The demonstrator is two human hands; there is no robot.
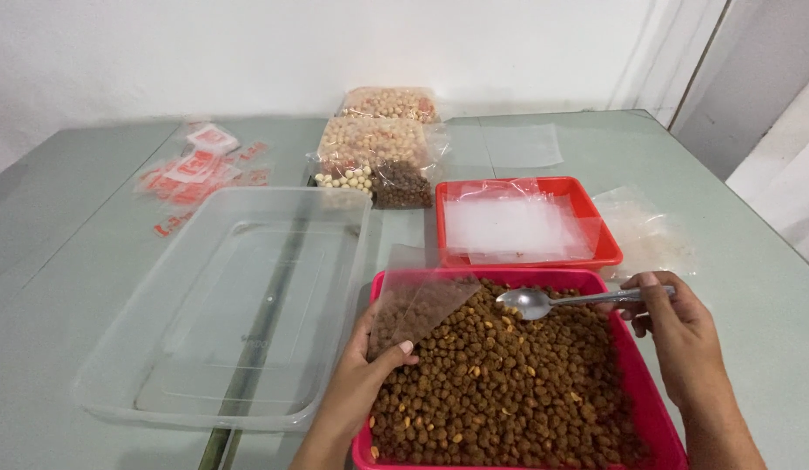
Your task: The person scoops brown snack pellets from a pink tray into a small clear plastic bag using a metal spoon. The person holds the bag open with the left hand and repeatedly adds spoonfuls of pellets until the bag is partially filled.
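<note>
Pouch — thin clear plastic, limp and slippery — is pinched at its lower edge by left hand fingers over the pink tray of brown pellets. Spoon — rigid, light — is gripped by its handle in right hand.

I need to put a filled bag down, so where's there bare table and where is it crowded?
Bare table lies left of the clear tub, below the red-printed labels. Another patch lies right of the pink tray, beyond the right hand. It is crowded between the packed snack bags, the red tray and the left hand.
</note>
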